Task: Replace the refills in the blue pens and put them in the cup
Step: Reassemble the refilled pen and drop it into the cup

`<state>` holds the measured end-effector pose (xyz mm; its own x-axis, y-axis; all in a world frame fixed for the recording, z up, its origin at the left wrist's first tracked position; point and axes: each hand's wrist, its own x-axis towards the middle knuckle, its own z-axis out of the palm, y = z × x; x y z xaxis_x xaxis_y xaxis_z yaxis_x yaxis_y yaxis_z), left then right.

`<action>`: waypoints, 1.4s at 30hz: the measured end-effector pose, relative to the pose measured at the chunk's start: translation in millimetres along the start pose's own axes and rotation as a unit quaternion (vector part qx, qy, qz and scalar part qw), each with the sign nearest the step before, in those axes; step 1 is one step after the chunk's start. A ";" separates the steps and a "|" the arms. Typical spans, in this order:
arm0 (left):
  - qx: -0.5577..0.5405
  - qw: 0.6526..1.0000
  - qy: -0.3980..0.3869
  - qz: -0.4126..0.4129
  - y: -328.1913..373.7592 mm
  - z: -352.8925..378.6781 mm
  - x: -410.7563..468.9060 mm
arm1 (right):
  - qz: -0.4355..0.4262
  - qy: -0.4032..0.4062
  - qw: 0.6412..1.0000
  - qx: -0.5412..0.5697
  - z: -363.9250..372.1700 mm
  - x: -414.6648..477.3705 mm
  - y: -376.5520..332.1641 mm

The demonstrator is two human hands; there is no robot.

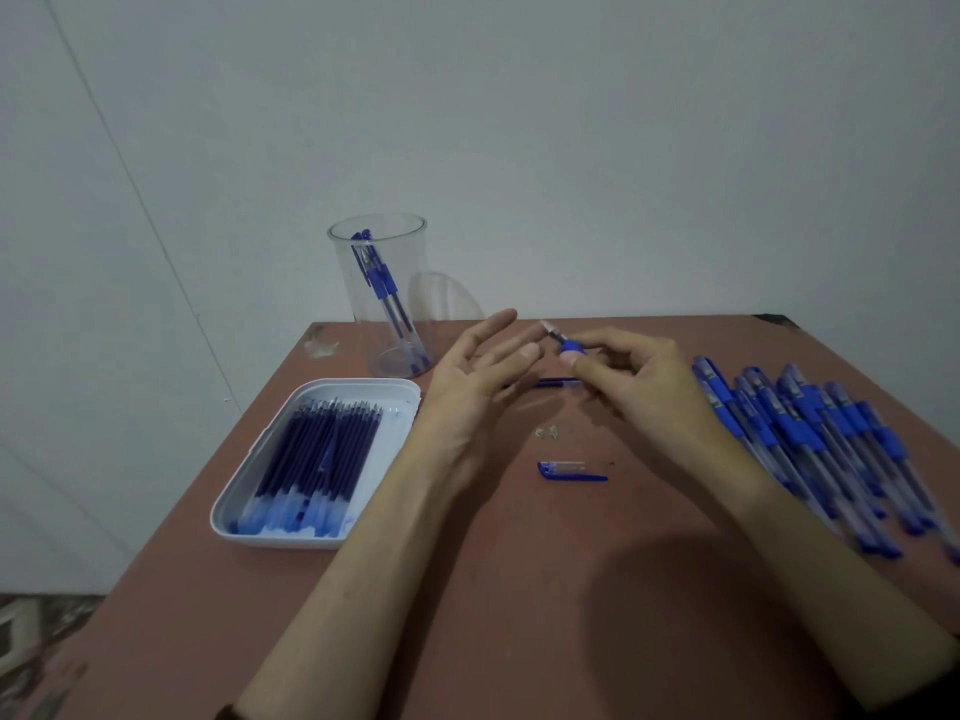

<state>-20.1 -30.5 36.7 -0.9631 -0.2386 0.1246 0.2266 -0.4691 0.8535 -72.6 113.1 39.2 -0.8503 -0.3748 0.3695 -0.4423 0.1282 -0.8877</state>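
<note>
My right hand point(631, 374) pinches a blue pen point(569, 345) by its rubber grip, tip pointing up and left. My left hand point(478, 371) hovers just left of that tip with straight, spread fingers and holds nothing. A thin blue refill point(553, 383) lies on the table under my hands. A blue pen cap point(569, 471) lies alone nearer to me. The clear cup point(382, 298) at the back left holds a few blue pens. A white tray point(270, 459) on the left is full of several dark blue refills. Several capped blue pens point(810, 433) lie in a heap on the right.
The brown table point(519, 589) ends close behind the cup at a white wall; its left edge runs beside the tray. A small clear scrap point(548, 432) lies mid-table, and a transparent lid point(447, 298) leans by the cup.
</note>
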 end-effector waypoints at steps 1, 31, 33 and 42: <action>-0.008 1.000 -0.004 0.005 -0.3 0.1 -0.4 | -0.007 -0.012 1.000 -0.002 1.1 0.0 0.1; 0.509 0.856 -0.090 -0.009 -13.6 -12.6 1.1 | -0.014 0.031 0.975 -0.218 -20.4 7.7 9.4; 0.448 0.891 -0.072 -0.021 -12.5 -12.3 1.4 | -0.020 0.024 0.976 -0.216 -21.0 6.8 9.1; 0.303 0.953 -0.013 -0.006 -5.0 -7.7 -0.4 | -0.064 -0.047 0.959 -0.273 -15.6 3.7 9.0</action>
<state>-19.8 -34.6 28.6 -0.9700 -0.2119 0.1189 0.0979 0.1068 0.9894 -84.2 127.2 36.9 -0.7607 -0.4970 0.4175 -0.6468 0.5267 -0.5516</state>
